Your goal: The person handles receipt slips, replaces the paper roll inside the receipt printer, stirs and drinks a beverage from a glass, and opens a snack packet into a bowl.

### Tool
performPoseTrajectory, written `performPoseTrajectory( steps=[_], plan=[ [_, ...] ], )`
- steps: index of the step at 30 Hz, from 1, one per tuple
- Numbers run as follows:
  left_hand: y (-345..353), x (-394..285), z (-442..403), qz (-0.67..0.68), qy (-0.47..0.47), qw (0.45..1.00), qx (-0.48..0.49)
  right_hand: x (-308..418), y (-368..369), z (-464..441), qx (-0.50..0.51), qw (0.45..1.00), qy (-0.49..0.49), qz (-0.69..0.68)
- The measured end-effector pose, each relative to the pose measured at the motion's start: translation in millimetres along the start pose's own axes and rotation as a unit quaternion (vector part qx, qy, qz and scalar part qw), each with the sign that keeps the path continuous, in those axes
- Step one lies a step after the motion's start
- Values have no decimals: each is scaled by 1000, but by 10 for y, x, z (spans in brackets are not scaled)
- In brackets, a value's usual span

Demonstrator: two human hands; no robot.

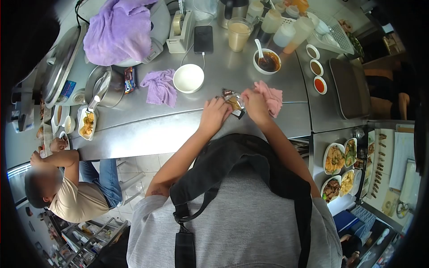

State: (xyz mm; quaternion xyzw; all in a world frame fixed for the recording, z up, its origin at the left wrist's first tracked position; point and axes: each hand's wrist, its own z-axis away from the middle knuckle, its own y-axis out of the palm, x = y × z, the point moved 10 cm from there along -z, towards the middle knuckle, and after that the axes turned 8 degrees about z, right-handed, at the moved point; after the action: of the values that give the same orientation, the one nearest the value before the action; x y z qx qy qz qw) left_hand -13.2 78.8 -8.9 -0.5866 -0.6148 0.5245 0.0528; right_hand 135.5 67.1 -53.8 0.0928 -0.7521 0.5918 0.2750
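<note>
A small snack packet (pixel 235 102) with brown, silver and gold parts lies at the counter's front edge between my hands. My left hand (pixel 217 111) is closed on its left side, fingers bent over the wrapper. At its upper right, my right hand (pixel 254 105) pinches the packet's edge. A pink cloth (pixel 269 98) lies against the right side of my right hand. Above and left of my left hand stands an empty white bowl (pixel 188 78), with a purple cloth (pixel 161 87) beside it. A white bowl of dark sauce (pixel 267 61) holds a white spoon.
Behind are a phone (pixel 203 39), a tape dispenser (pixel 179 33), a cup of milky drink (pixel 239 34) and several squeeze bottles. A metal pot (pixel 105 87) stands left. A seated person (pixel 80 192) is at the left; food bowls (pixel 334 158) and a dark tray (pixel 351 88) are right.
</note>
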Motion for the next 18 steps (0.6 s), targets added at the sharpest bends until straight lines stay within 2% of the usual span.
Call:
performPoseTrajectory(
  steps=[2,5,8,11,14,18],
  plan=[
    [1,36,38,13,-10,1000,14,-81,-17,-20,-23,1000,6,8],
    [-91,-19,13,6,-2,1000,-6,-23,10,6,29,999,1,-40],
    [-94,5,-34,11,-10,1000,1,60,-58,68,57,994,41,-85],
    [-119,41,-33,23,-10,1000,-10,130,-160,116,-7,997,-13,-74],
    [-122,57,-13,29,-5,999,-11,87,-114,123,-16,997,-44,-64],
    [-107,44,12,25,-11,1000,2,-116,-35,85,-7,998,25,-65]
  ],
)
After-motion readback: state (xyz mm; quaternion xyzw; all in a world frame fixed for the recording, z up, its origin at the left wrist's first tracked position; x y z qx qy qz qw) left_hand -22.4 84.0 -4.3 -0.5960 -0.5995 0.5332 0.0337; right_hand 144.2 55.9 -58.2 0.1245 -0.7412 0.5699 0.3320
